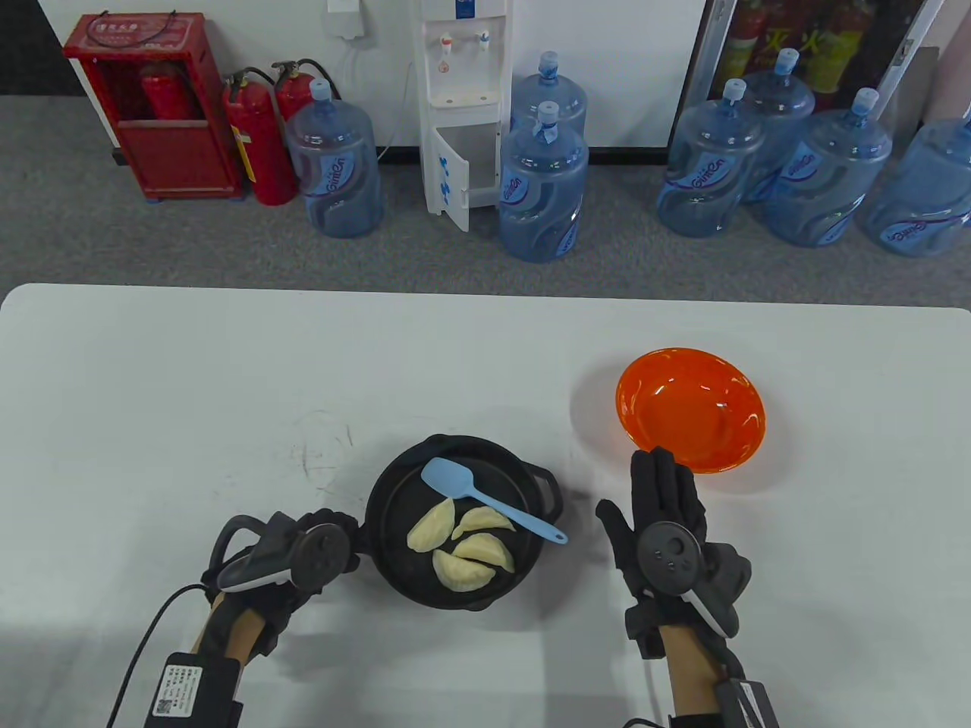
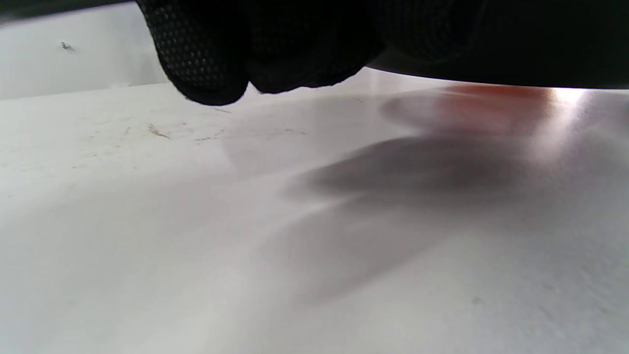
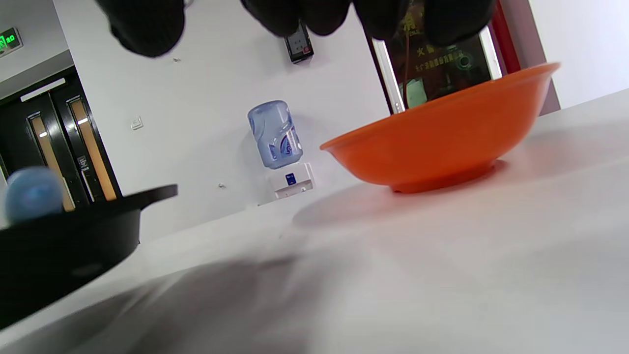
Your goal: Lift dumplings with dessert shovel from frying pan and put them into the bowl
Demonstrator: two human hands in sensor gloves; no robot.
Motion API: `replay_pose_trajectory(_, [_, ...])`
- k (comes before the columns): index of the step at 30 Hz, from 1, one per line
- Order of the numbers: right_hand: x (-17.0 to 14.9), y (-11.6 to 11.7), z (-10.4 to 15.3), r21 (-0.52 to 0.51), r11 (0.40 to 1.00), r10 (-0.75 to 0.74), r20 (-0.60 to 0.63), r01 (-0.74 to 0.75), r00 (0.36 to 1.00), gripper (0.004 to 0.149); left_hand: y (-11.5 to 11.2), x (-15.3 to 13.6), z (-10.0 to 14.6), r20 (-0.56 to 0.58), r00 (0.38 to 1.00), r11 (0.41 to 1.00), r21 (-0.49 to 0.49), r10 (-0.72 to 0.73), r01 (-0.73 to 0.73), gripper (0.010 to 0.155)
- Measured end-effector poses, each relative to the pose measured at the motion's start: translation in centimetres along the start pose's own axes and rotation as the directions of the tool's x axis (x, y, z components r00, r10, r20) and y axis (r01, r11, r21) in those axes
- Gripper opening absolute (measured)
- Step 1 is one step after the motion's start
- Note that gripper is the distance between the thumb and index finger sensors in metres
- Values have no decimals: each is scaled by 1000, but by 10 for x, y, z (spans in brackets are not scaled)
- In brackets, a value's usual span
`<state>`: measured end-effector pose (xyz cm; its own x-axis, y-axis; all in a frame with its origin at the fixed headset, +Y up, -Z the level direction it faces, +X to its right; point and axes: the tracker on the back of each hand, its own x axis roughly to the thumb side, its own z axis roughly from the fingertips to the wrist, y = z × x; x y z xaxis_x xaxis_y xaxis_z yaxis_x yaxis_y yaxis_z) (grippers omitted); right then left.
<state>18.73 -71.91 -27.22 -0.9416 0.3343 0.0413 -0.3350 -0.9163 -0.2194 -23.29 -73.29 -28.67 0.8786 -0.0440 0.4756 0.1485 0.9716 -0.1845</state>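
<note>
Black cast-iron frying pan (image 1: pixel 463 523), lower centre, is holding four pale dumplings (image 1: pixel 460 547) and the blue silicone dessert shovel (image 1: pixel 485 498); my left hand (image 1: pixel 292 561) is gripping its handle to steady it. My right hand (image 1: pixel 667 523) is lying flat, fingers straight, below the orange plastic bowl (image 1: pixel 690 409), presumably readying to take the shovel.

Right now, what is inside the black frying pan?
Four dumplings lie in the frying pan, with the blue dessert shovel resting across it. The pan floor beneath them is covered.
</note>
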Motion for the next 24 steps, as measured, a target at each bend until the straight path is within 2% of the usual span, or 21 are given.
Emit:
replay_pose_trajectory(17, [-1, 0, -1, 4, 1000, -6, -5, 6, 1000, 78, -14, 4, -8, 32, 999, 995, -98, -2, 5, 53])
replay_pose_trajectory(24, [13, 1, 0, -20, 1000, 0, 61, 2, 998, 75, -20, 2, -11, 26, 1000, 993, -117, -3, 6, 54])
